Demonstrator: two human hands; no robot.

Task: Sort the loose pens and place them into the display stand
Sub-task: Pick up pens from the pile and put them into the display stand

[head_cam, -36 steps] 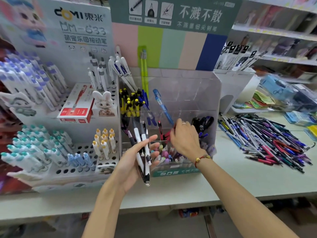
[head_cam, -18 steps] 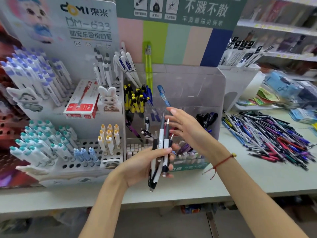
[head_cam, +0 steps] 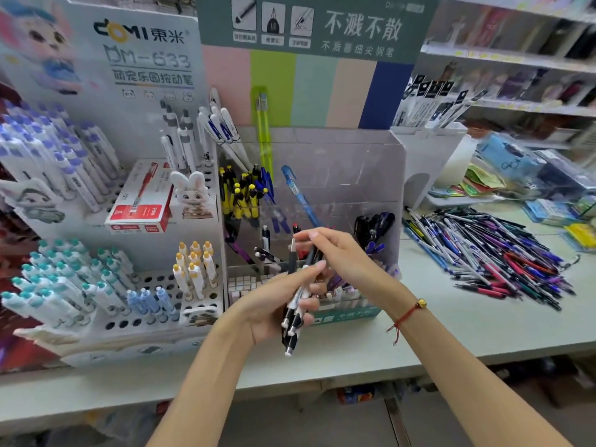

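My left hand (head_cam: 274,301) grips a bundle of black-and-white pens (head_cam: 295,309), tips up, in front of the clear acrylic display stand (head_cam: 371,162). My right hand (head_cam: 342,253) pinches the upper end of one dark pen in that bundle. The stand's compartments hold yellow-and-black pens (head_cam: 240,198), a blue pen (head_cam: 298,195) leaning alone, and dark pens (head_cam: 374,225) at the right. A big pile of loose pens (head_cam: 493,250) lies on the table to the right.
A white pegged rack (head_cam: 161,304) with teal, blue and yellow-capped pens stands to the left, with a red box (head_cam: 142,201) and a rabbit figure (head_cam: 192,193) on it. Shelves and packaged goods (head_cam: 529,175) fill the right background. The table's front edge (head_cam: 322,372) runs below my hands.
My right hand pulled back from the stand's compartment to the bundle and now pinches a pen in it. My left hand raised the bundle slightly.
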